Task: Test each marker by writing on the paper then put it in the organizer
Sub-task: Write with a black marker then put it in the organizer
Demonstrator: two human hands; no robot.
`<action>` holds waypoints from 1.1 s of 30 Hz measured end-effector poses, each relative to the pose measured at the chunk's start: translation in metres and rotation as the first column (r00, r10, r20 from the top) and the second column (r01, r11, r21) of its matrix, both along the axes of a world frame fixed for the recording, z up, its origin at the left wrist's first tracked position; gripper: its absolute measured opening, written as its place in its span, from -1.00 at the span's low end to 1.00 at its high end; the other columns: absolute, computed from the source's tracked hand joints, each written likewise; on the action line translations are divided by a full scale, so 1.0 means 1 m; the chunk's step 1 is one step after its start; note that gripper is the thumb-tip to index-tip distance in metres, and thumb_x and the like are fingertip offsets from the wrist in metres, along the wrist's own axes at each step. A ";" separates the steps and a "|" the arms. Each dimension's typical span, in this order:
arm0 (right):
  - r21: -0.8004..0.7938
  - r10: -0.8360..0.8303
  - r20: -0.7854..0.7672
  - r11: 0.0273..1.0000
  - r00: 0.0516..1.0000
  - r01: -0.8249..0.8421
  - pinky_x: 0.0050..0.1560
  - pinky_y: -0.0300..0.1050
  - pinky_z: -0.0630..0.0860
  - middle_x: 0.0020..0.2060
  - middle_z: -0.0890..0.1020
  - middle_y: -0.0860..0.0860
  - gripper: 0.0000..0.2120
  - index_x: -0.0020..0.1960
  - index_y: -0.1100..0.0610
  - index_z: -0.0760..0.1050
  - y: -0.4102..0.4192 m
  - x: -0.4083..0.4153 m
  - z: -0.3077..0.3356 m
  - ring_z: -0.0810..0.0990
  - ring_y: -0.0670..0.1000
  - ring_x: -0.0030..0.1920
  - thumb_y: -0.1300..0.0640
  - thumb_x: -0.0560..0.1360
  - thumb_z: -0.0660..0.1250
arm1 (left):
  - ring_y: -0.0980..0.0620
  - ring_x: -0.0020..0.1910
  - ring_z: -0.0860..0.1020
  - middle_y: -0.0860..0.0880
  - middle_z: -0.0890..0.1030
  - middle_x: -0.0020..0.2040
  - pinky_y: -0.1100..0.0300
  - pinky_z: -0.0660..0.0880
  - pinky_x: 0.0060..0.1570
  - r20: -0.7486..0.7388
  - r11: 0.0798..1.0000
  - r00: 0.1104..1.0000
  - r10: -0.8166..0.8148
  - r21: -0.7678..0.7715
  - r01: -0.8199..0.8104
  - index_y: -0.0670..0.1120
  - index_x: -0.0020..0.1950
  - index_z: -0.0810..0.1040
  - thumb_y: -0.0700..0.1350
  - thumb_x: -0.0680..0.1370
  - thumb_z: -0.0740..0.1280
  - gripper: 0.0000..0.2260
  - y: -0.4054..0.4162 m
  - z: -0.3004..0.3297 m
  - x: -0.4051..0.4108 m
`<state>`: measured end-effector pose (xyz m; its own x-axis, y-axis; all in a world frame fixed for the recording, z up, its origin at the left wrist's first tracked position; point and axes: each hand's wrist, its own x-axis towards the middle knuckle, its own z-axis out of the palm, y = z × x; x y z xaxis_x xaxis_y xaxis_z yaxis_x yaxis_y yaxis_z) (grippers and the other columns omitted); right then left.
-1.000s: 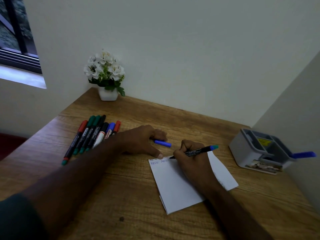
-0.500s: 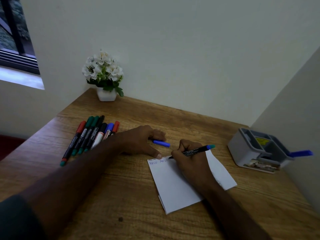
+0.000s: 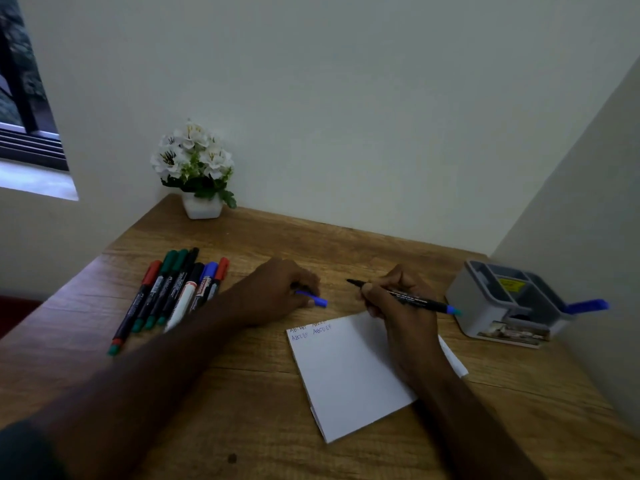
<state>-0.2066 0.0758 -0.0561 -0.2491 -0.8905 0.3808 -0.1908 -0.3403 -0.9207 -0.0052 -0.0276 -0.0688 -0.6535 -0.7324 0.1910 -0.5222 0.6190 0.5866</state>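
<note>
My right hand (image 3: 398,303) grips an uncapped black marker with a blue end (image 3: 412,299), its tip raised off the paper and pointing left. My left hand (image 3: 280,292) rests on the desk and pinches the blue cap (image 3: 317,300). The white folded paper (image 3: 349,372) lies between my forearms, with blue letters in its top left corner. Several capped markers (image 3: 173,292) in red, green, black and blue lie in a row to the left. The grey organizer (image 3: 485,303) stands at the right with one blue marker (image 3: 585,305) sticking out.
A white pot of white flowers (image 3: 197,174) stands at the back left of the wooden desk (image 3: 242,410). Walls close off the back and right side. A window is at the far left.
My right hand lifted the marker tip off the paper and moved it up and away from the writing. My left hand shifted slightly off the paper's corner with the cap.
</note>
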 end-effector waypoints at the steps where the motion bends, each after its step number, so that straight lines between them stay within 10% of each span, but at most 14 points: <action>1: -0.029 0.034 0.011 0.999 0.999 -0.034 -0.21 -0.07 0.51 -0.29 0.66 0.17 -0.89 -0.23 0.20 0.56 0.001 -0.002 0.002 0.54 0.10 -0.30 0.29 0.48 0.37 | 0.13 0.22 0.53 0.04 0.62 0.24 0.08 0.47 0.27 -0.031 1.000 0.999 0.012 -0.015 -0.013 -0.01 0.14 0.65 -0.12 0.50 0.45 -0.78 0.001 0.001 0.000; 7: -0.043 0.084 0.047 0.996 0.995 -0.082 -0.29 -0.13 0.50 -0.36 0.64 0.21 -0.91 -0.27 0.19 0.50 0.004 -0.005 0.008 0.52 0.06 -0.41 0.31 0.39 0.30 | 0.29 0.06 0.52 0.14 0.63 0.05 0.44 0.40 -0.02 -0.266 0.999 0.963 0.035 -0.010 -0.039 0.04 0.10 0.62 -0.14 0.56 0.36 -0.85 0.010 0.012 -0.005; 15: -0.033 0.005 -0.031 0.999 0.999 -0.006 -0.33 -0.12 0.42 -0.41 0.55 0.18 -0.73 -0.43 0.01 0.51 0.003 -0.007 0.009 0.47 0.00 -0.41 0.26 0.39 0.31 | 0.16 -0.01 0.58 0.13 0.66 -0.06 0.19 0.48 -0.01 -0.298 0.997 0.953 -0.055 0.043 0.071 0.00 0.01 0.65 -0.15 0.61 0.29 -0.85 0.019 0.017 -0.007; 33: 0.051 0.258 0.077 0.964 0.963 -0.262 -0.39 -0.13 0.36 -0.48 0.48 0.02 -0.77 -0.33 0.06 0.48 -0.001 -0.008 0.002 0.41 -0.01 -0.45 0.13 0.44 0.47 | 0.21 -0.35 0.54 0.00 0.67 -0.29 0.39 0.40 -0.28 -0.422 0.952 0.893 -0.156 0.176 0.249 -0.23 -0.14 0.68 -0.27 0.55 0.36 -0.87 0.033 0.026 -0.015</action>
<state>-0.2150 0.0745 -0.0542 -0.0298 -0.9489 0.3141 -0.0381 -0.3129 -0.9490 -0.0206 0.0049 -0.0425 -0.6945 -0.6457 0.3174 -0.0920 0.5172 0.8509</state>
